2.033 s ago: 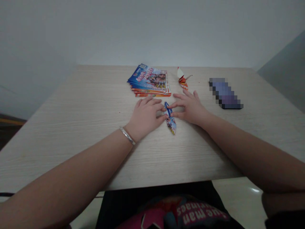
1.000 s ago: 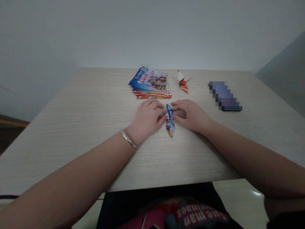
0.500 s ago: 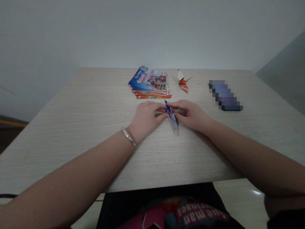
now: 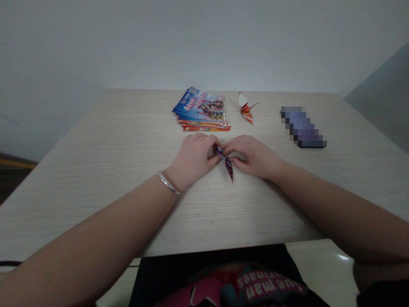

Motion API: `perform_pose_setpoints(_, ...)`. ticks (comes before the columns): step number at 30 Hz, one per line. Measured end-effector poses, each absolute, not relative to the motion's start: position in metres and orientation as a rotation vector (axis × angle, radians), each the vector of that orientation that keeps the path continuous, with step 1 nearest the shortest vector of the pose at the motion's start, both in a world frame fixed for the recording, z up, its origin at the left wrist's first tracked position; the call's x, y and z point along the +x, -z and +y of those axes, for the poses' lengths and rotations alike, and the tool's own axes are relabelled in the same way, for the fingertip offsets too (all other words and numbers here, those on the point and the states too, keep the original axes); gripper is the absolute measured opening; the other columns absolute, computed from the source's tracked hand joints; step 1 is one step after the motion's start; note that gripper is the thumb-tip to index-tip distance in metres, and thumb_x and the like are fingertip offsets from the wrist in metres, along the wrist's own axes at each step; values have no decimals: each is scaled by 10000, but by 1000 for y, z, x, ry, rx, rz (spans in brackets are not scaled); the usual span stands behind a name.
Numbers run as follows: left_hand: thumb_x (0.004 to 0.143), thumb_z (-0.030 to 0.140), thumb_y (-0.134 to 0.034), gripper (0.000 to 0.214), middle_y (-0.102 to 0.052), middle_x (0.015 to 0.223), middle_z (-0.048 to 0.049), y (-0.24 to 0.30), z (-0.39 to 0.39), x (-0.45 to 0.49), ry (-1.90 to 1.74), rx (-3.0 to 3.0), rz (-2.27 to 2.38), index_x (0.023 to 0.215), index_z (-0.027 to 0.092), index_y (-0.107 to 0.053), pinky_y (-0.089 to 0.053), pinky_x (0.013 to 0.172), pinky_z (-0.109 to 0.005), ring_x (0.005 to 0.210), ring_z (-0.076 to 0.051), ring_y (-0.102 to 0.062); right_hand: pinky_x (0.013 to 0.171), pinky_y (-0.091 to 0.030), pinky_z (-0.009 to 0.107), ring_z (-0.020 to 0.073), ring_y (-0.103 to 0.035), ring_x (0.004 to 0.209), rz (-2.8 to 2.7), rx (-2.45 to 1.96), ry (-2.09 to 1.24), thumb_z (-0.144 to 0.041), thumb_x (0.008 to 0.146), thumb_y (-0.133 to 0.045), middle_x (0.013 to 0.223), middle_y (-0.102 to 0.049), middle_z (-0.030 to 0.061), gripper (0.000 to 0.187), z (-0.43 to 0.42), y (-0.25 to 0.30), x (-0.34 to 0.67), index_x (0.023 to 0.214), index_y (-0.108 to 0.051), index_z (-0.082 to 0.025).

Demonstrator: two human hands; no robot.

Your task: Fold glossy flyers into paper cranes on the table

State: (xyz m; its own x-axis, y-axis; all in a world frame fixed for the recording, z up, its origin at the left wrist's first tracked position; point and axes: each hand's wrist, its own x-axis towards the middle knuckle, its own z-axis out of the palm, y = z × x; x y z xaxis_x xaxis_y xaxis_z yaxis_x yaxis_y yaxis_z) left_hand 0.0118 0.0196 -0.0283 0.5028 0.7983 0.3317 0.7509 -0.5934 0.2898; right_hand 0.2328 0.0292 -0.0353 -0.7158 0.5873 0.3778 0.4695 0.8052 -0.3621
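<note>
Between my two hands is a narrow piece of folded paper [image 4: 227, 164], dark and multicoloured, its pointed end toward me. My left hand [image 4: 198, 155], with a silver bangle at the wrist, pinches the paper's upper left side between thumb and fingers. From the other side my right hand [image 4: 252, 155] grips it, the index finger near the top and the thumb lower down. Fingers cover part of the upper end. Beyond the hands stands an orange and white paper crane [image 4: 246, 111].
A fanned stack of printed leaflets [image 4: 201, 110], blue on top with orange edges below, lies behind my left hand. A phone [image 4: 303, 128], blurred by pixels, rests at the right on the pale wooden table [image 4: 105, 170]. A wall [image 4: 204, 47] rises at the table's back.
The folded paper now shows a darker, more patterned face instead of its blue and white one, and its upper end sits lower. My left hand has shifted slightly left.
</note>
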Motion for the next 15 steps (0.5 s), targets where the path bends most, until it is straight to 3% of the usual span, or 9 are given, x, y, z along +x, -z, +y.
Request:
perform_pose_setpoints(4, 847, 400, -676, 289, -686, 1123, -101, 24, 20, 2, -605, 2822, 1228, 1032, 181, -706, -478, 933, -421, 1052, -279, -626, 966, -498, 399, 229, -658, 1071, -2532, -785, -254, -160, 846, -565, 1154, -734, 74, 264, 29, 37, 236, 1046, -730, -205)
perform_pose_setpoints(10, 966, 322, -535, 237, -733, 976, -68, 15, 19, 0, -338, 3026, 1013, 949, 191, -731, -474, 869, -399, 934, -240, -658, 925, -517, 406, 224, -662, 1026, -2565, -798, -164, -203, 908, -575, 1124, -752, 69, 250, 28, 36, 237, 1063, -769, -228)
perform_pose_setpoints(15, 972, 399, -543, 294, -741, 1074, -89, 14, 17, 1, -275, 3056, 986, 1056, 175, -715, -476, 920, -418, 1017, -264, -669, 913, -519, 383, 212, -650, 1013, -2652, -735, 13, -253, 972, -536, 1117, -765, 39, 256, 30, 29, 240, 1082, -767, -242)
